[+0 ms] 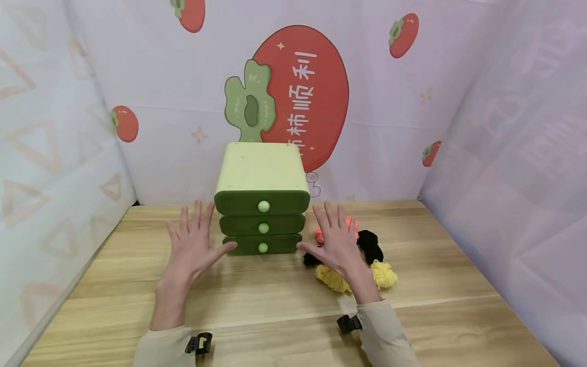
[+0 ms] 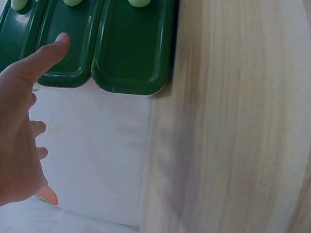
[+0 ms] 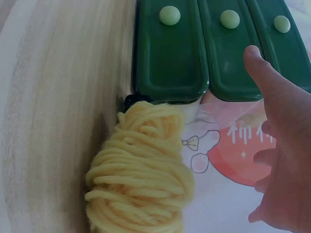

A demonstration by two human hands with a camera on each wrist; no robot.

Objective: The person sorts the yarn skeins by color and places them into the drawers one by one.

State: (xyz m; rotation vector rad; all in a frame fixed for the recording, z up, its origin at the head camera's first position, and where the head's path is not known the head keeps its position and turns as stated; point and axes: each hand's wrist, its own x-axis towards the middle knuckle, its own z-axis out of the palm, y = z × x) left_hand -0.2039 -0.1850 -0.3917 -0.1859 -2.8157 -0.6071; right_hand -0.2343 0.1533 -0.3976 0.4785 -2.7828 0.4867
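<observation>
A small cabinet (image 1: 262, 165) with a pale top and three dark green drawers (image 1: 243, 203) stands on the table, all drawers pushed in. Each drawer has a round light green knob (image 1: 263, 206). To its left, my left hand (image 1: 192, 250) is held with fingers spread, holding nothing. On the other side, my right hand (image 1: 337, 244) is spread the same way, above several bundles of yarn. These include yellow yarn (image 3: 141, 170), black yarn (image 1: 370, 246) and coral pink yarn (image 1: 319, 235), partly hidden by that hand.
The wooden table (image 1: 275, 311) is bordered by fabric walls on the left, back and right. The back wall (image 1: 174, 76) carries persimmon prints and white characters. Both wrists wear black straps, one (image 1: 199, 343) at the left sleeve.
</observation>
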